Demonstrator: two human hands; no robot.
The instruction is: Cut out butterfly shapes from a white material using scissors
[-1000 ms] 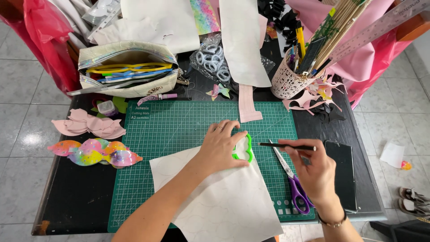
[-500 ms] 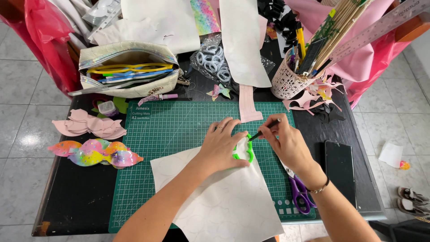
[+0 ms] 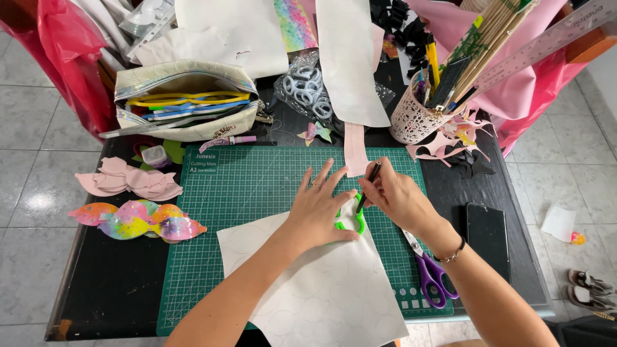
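Green template (image 3: 352,222) is lying on the white sheet (image 3: 321,289) over the cutting mat (image 3: 257,186), left hand (image 3: 318,209) pressing it flat, fingers spread. Right hand (image 3: 392,196) is now gripping the black pen (image 3: 367,186) at the template's edge (a second ago it was out by the scissors (image 3: 430,273)), so tracing is starting. Pencil case (image 3: 186,103) is holding coloured stencils; lattice cup (image 3: 418,115) is holding sticks and pens.
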